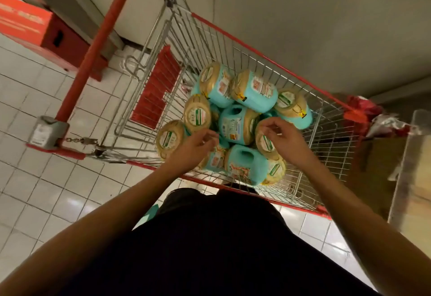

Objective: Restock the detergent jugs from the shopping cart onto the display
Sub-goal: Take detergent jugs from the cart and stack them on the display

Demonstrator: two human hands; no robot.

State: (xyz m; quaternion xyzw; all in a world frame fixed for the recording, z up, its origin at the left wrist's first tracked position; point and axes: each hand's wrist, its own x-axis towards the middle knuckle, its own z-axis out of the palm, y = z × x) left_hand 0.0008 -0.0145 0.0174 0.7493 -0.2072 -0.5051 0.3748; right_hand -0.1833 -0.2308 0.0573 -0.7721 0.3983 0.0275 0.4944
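Several turquoise detergent jugs [238,123] with tan lids lie piled in a wire shopping cart [275,67] with red trim. My left hand [196,146] hovers over the jugs at the cart's near left, fingers loosely curled, holding nothing. My right hand [283,137] reaches over a tan-lidded jug [264,143] on the near right, fingertips at its lid but not closed around it. Both forearms stretch from the bottom of the view across the cart's near rim.
The cart's red handle [100,41] with a coin lock [47,133] sits to the left. A red box [30,25] stands on the white tiled floor at upper left. A cardboard and metal shelf edge [405,169] is at right, a pale wall behind.
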